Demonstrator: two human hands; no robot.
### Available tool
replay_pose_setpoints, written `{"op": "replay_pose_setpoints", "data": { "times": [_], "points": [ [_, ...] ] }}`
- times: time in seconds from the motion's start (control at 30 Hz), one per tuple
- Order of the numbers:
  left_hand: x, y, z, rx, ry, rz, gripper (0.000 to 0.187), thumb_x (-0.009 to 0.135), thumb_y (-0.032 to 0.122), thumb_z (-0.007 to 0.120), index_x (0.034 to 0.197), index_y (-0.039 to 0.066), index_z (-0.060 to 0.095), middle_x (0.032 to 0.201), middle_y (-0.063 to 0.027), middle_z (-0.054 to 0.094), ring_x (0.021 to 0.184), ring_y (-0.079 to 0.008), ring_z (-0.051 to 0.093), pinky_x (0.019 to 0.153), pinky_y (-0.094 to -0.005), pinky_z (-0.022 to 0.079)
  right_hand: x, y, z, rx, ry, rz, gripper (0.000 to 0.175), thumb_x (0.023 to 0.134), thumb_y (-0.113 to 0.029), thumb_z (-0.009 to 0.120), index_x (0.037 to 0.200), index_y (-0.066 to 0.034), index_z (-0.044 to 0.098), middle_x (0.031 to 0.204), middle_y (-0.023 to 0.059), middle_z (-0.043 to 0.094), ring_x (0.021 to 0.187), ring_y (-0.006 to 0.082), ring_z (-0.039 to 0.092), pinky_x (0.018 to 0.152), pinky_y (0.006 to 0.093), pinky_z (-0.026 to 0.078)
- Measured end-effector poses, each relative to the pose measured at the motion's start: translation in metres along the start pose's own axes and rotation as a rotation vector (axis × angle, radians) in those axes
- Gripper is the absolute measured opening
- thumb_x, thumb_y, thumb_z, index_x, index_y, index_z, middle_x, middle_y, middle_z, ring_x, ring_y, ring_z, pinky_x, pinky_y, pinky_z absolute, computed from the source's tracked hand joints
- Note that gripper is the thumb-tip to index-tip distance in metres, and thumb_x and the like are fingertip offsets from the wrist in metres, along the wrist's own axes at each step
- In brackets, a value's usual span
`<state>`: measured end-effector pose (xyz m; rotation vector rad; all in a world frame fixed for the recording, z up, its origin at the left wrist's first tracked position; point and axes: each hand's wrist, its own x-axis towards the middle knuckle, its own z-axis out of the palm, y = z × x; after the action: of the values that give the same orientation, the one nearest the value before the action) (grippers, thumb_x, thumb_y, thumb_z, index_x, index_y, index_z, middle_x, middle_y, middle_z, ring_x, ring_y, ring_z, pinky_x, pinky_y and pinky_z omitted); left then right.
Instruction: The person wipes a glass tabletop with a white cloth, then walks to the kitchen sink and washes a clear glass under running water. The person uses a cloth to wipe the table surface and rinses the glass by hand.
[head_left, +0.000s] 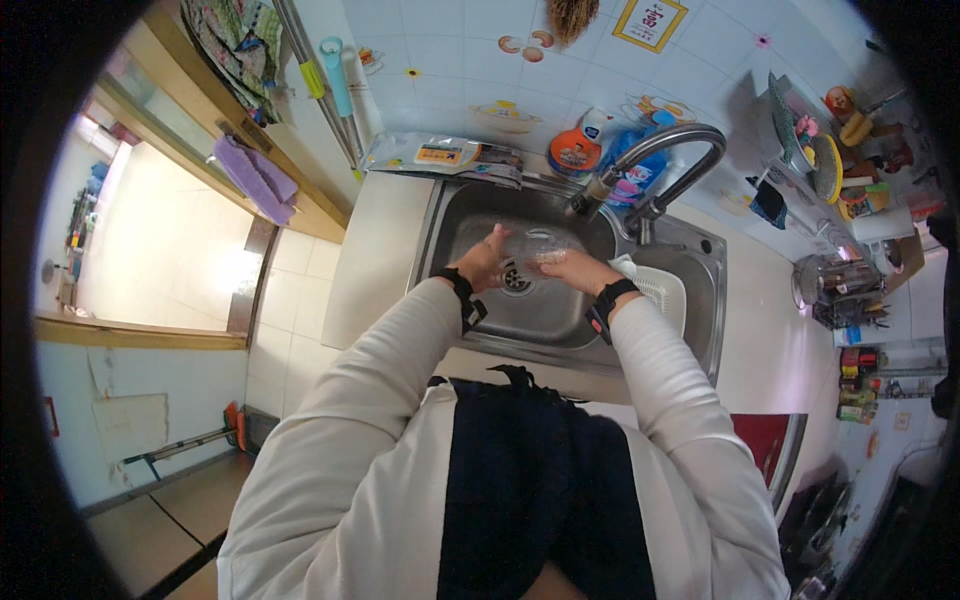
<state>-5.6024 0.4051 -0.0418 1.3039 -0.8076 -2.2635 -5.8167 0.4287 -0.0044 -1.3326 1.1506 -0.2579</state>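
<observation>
Both of my hands are over the large basin of a stainless steel sink (480, 214). A clear, see-through vessel (534, 244), perhaps glass or plastic, is between them, and its outline is hard to make out. My right hand (577, 270) has its fingers curled on the vessel's right side. On the other side, my left hand (484, 259) has its palm turned inward and fingers raised. Whether it grips the vessel or only touches it, I cannot tell. The drain strainer (516, 277) shows below. A curved pull-out faucet (682, 135) has its spray head above the basin's back right.
A white plastic drain basket (664, 292) is in the smaller right basin. An orange spray bottle (576, 146), a blue detergent bottle (634, 161) and a plastic package (442, 156) line the back. A purple towel (255, 178) hangs at the left doorway. A wire rack (844, 285) stands right.
</observation>
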Motion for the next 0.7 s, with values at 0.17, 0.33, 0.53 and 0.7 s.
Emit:
{"op": "replay_pose_setpoints", "data": {
  "times": [0.17,0.33,0.53,0.7],
  "points": [
    [0.016,-0.018,0.031,-0.382,-0.079,-0.082,0.081,0.091,0.067,0.033,0.147,0.011,0.017,0.139,-0.0181,0.038,0.124,-0.0347,0.045,0.102,-0.0500,0.038,0.000,-0.008,0.002,0.037,0.044,-0.002,0.037,0.091,-0.013,0.053,0.127,-0.0023,0.057,0.124,0.0097,0.061,0.112,0.0194,0.055,0.098,0.0300,0.040],
    [0.040,-0.021,0.042,-0.565,-0.248,0.038,0.065,0.095,0.063,0.025,0.132,0.011,0.041,0.125,-0.0104,0.052,0.116,-0.0263,0.051,0.096,-0.0451,0.045,0.002,-0.023,-0.003,-0.053,0.080,0.129,0.047,0.087,-0.017,0.055,0.133,-0.0036,0.051,0.121,0.0132,0.060,0.103,0.0225,0.057,0.090,0.0317,0.043],
    [0.045,-0.019,0.049,-0.534,-0.164,0.022,0.058,0.098,0.059,0.022,0.126,0.015,0.047,0.121,-0.0082,0.053,0.114,-0.0264,0.051,0.096,-0.0452,0.045,-0.002,-0.033,-0.016,-0.232,-0.006,0.079,0.048,0.088,-0.017,0.054,0.134,-0.0049,0.048,0.129,0.0103,0.056,0.115,0.0199,0.051,0.100,0.0311,0.038],
    [0.046,-0.014,0.050,-0.585,-0.114,-0.033,0.057,0.099,0.055,0.019,0.130,0.013,0.043,0.123,-0.0093,0.053,0.114,-0.0298,0.052,0.097,-0.0455,0.044,0.006,-0.019,-0.017,-0.126,-0.095,0.019,0.045,0.090,-0.013,0.050,0.133,-0.0026,0.049,0.127,0.0119,0.058,0.115,0.0207,0.052,0.101,0.0305,0.037]
  ]
}}
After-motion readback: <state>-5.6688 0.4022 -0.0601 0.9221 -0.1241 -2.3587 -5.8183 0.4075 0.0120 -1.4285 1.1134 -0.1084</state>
